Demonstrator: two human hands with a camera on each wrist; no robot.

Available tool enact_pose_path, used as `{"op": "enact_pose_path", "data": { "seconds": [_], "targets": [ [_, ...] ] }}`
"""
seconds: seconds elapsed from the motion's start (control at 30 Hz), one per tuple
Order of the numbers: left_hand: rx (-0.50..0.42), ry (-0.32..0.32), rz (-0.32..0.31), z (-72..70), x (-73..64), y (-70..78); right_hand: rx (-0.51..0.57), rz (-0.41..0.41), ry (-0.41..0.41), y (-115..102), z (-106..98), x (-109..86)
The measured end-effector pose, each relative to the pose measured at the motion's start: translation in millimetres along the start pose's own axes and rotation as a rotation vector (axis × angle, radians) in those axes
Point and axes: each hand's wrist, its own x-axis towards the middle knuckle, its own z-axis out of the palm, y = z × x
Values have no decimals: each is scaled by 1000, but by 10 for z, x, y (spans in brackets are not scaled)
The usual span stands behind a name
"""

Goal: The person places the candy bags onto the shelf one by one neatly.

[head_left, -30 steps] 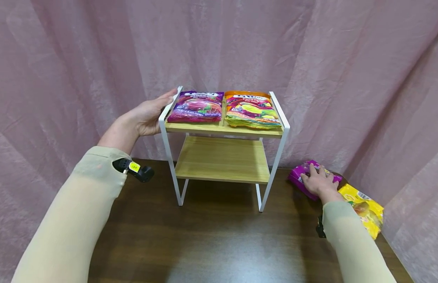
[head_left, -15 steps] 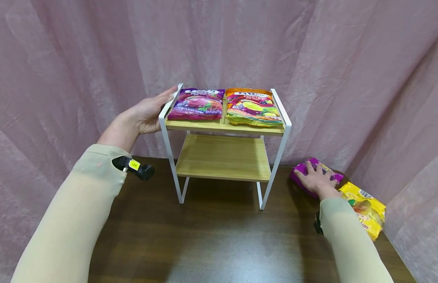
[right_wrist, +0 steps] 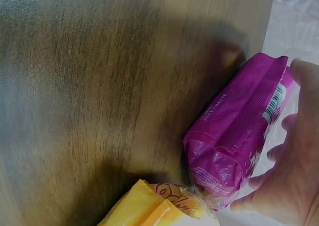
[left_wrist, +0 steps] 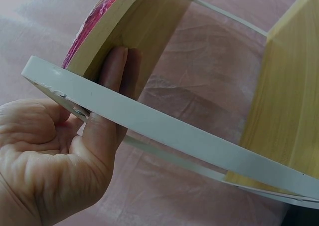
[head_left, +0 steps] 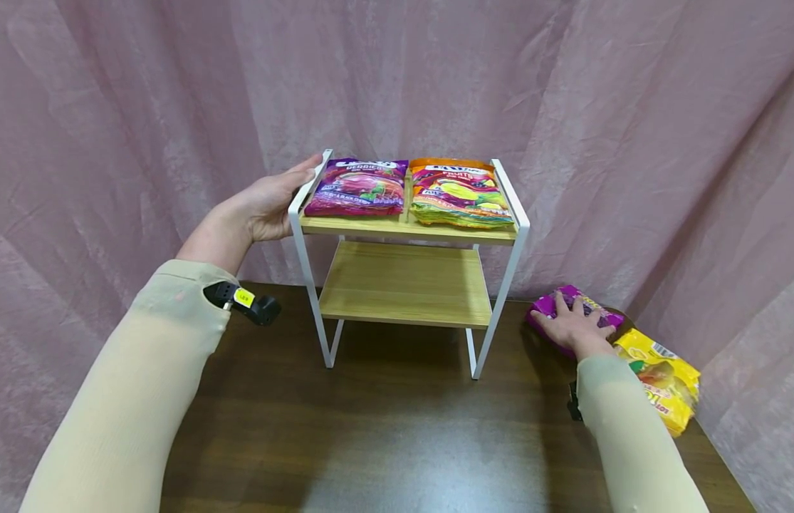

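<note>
A small two-tier shelf rack (head_left: 406,281) with white legs and light wood boards stands upright on the dark table. My left hand (head_left: 275,203) grips its upper left side; in the left wrist view its fingers (left_wrist: 113,69) reach through the white frame beneath the top board. Over at the right, my right hand (head_left: 575,329) rests on a purple snack bag (right_wrist: 234,121) with its fingers spread across the top, not curled round it. Beside this bag lies a yellow snack bag (head_left: 666,381), partly hidden by the right sleeve.
On the rack's top board sit a purple-pink candy bag (head_left: 358,189) at left and an orange-yellow candy bag (head_left: 461,194) at right. Pink curtains (head_left: 397,78) hang behind and to the right. The brown table (head_left: 384,434) spreads out in front.
The rack and bags appear slightly higher in the head view. Across the purple bag, my right hand's thumb has spread a little further left. My left hand keeps its grip on the rack.
</note>
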Motion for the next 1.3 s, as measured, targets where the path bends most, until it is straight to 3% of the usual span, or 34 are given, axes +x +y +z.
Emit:
{"op": "enact_pose_path", "data": {
  "seconds": [0.6,1.3],
  "targets": [
    [-6,-26,11,-9,13,1,11,44,-24,30,44,63],
    [-11,-28,5,-34,1,-6,-45,-7,42,21,153,54]
  ]
}}
